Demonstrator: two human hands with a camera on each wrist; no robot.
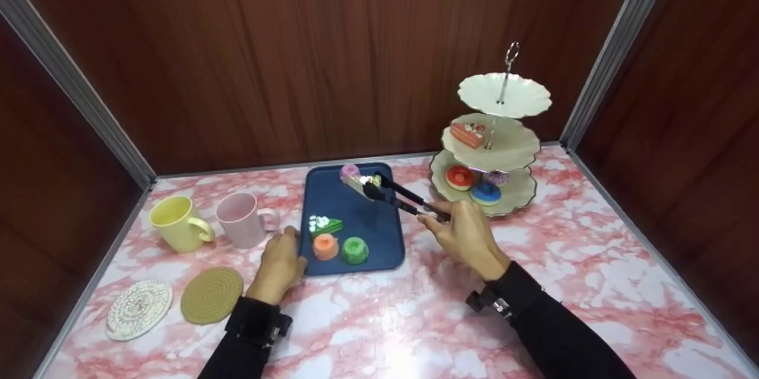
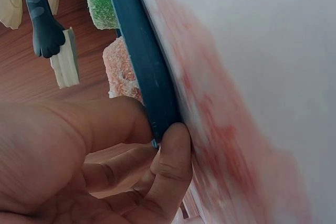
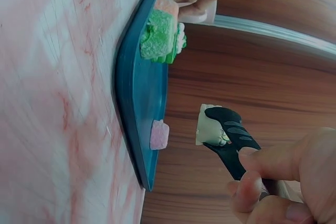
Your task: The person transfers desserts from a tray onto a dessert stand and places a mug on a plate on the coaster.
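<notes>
My left hand [image 1: 278, 263] pinches the near left corner of a dark blue tray [image 1: 370, 219], thumb above the rim and fingers below, as the left wrist view shows. My right hand [image 1: 465, 233] grips black paw-tipped tongs [image 1: 406, 191]. Between the tong tips is a cream-coloured cake slice [image 3: 208, 129], raised above the tray's far part. On the tray sit a pink-purple toy cake [image 3: 159, 135] at the far end, a green cake slice [image 1: 326, 225] with white topping, an orange toy cake [image 1: 325, 247] and a green toy cake [image 1: 355, 250] near the front.
A three-tier stand [image 1: 504, 94] at the back right bears a pink cake slice [image 1: 467, 136], a red donut [image 1: 459, 177], a blue donut [image 1: 486, 193] and a half-hidden purple piece. On the left are yellow [image 1: 181, 228] and pink mugs [image 1: 240, 225], a white coaster [image 1: 139, 309] and a tan coaster [image 1: 212, 296].
</notes>
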